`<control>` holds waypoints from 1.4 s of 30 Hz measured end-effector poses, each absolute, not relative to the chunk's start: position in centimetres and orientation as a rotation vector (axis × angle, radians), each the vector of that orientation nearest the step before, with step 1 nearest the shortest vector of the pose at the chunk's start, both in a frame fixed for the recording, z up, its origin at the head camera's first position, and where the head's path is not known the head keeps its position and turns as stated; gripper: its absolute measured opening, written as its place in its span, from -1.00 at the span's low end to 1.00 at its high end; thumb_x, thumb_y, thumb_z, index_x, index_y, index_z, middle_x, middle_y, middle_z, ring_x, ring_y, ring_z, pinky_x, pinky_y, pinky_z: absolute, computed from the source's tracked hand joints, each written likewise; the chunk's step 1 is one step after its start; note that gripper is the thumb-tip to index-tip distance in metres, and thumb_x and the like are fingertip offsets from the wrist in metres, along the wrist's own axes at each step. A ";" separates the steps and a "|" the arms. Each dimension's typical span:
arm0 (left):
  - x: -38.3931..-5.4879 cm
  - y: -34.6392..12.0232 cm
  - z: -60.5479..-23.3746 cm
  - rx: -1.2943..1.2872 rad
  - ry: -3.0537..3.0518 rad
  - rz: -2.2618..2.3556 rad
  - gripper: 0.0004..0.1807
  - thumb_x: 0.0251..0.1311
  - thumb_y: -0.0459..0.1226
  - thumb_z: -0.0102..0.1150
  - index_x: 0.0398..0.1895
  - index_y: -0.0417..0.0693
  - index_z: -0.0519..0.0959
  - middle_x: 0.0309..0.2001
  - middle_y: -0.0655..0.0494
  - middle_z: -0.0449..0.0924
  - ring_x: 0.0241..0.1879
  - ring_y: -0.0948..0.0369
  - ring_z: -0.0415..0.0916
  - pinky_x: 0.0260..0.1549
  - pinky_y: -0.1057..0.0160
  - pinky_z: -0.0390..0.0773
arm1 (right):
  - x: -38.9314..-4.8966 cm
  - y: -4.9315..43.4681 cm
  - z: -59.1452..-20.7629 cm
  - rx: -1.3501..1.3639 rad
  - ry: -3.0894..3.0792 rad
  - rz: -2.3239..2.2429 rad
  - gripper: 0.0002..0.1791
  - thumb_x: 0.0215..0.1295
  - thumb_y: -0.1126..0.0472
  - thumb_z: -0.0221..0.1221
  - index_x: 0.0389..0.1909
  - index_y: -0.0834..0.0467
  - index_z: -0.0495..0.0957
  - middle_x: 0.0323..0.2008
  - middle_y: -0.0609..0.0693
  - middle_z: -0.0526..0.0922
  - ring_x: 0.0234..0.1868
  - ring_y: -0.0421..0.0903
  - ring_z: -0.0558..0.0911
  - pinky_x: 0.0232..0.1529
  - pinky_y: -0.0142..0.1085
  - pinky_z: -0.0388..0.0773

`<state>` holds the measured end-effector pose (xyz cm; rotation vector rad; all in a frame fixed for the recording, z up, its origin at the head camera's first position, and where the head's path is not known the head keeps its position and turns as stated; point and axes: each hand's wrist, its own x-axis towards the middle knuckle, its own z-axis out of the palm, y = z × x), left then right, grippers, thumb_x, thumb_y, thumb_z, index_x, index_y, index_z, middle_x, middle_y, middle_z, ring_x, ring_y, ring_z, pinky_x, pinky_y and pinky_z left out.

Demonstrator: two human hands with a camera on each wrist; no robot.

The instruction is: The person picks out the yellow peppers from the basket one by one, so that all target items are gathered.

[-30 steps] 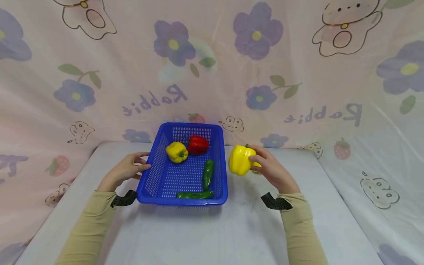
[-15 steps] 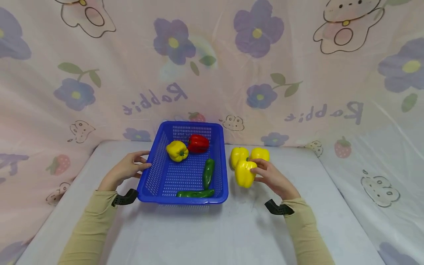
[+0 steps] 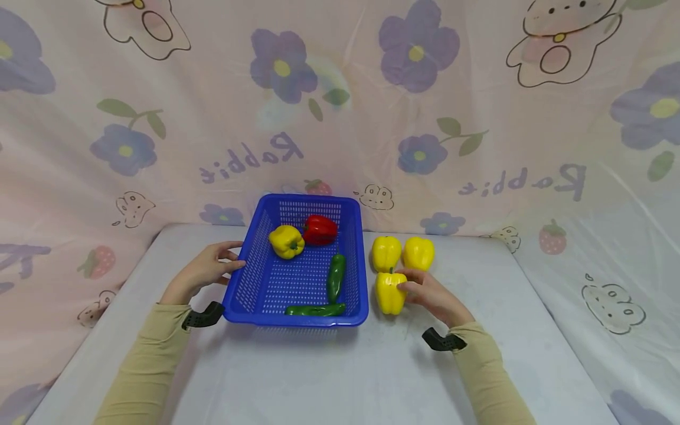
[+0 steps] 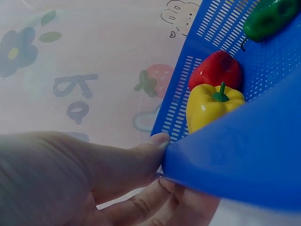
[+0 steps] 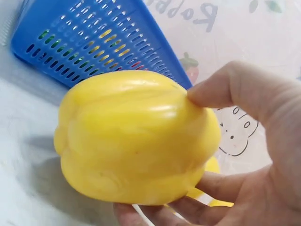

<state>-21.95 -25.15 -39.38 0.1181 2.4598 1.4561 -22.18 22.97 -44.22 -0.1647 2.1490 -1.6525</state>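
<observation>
My left hand (image 3: 211, 267) grips the left rim of a blue plastic basket (image 3: 362, 283), thumb over the edge and fingers beneath, as the left wrist view shows. Inside the basket lie a yellow bell pepper (image 3: 287, 242), a red bell pepper (image 3: 320, 229) and two long green peppers, one along the right wall (image 3: 336, 278), one along the front (image 3: 316, 310). To the right of the basket, my right hand (image 3: 431, 293) holds another yellow bell pepper (image 5: 136, 136) between thumb and fingers, stem up, low over the table.
Two more yellow bell peppers, a left one (image 3: 386, 254) and a right one (image 3: 419, 254), stand side by side just behind the held one. A printed cloth (image 3: 340, 118) with flowers and rabbits hangs along the back of the white table (image 3: 329, 378).
My right hand has brought the held yellow bell pepper down and toward the front, and the two yellow peppers behind it now show fully. The left hand stays on the basket rim.
</observation>
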 end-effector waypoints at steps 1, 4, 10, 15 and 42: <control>-22.0 -25.2 -39.4 0.115 2.461 1.454 -0.32 0.36 -0.30 0.07 0.44 -0.32 0.05 -0.04 -0.29 0.41 -0.28 0.06 0.57 -0.26 0.05 0.66 | -22.2 23.0 -44.3 -0.172 2.149 -1.650 -0.41 0.36 0.18 0.08 0.32 0.36 0.22 0.25 0.25 0.33 0.08 0.06 0.44 0.09 -0.05 0.47; -22.0 -25.1 -39.4 0.106 2.457 1.458 -0.32 0.36 -0.30 0.07 0.44 -0.31 0.05 -0.04 -0.29 0.41 -0.29 0.06 0.58 -0.27 0.06 0.66 | -22.2 23.1 -44.6 -0.187 2.147 -1.642 -0.41 0.36 0.18 0.07 0.32 0.38 0.21 0.24 0.26 0.33 0.07 0.06 0.44 0.09 -0.04 0.47; -22.0 -25.0 -39.3 0.099 2.437 1.477 -0.33 0.36 -0.32 0.06 0.44 -0.31 0.06 -0.06 -0.29 0.42 -0.30 0.06 0.60 -0.30 0.07 0.67 | -22.3 23.2 -45.0 -0.175 2.138 -1.647 -0.43 0.36 0.19 0.06 0.31 0.37 0.23 0.22 0.25 0.35 0.08 0.07 0.44 0.11 -0.02 0.46; -22.0 -25.0 -39.1 0.096 2.430 1.473 -0.33 0.36 -0.32 0.07 0.45 -0.29 0.06 -0.06 -0.29 0.41 -0.29 0.03 0.60 -0.30 0.07 0.67 | -22.4 23.1 -45.4 -0.145 2.122 -1.644 -0.41 0.34 0.18 0.08 0.32 0.35 0.22 0.24 0.24 0.35 0.10 0.08 0.44 0.14 0.00 0.44; -21.8 -24.9 -38.9 0.102 2.430 1.476 -0.32 0.36 -0.30 0.06 0.45 -0.30 0.04 -0.05 -0.29 0.39 -0.29 0.07 0.59 -0.30 0.07 0.67 | -22.9 23.0 -45.8 -0.076 2.091 -1.664 -0.36 0.35 0.13 0.10 0.34 0.35 0.19 0.26 0.27 0.31 0.15 0.14 0.40 0.11 0.01 0.47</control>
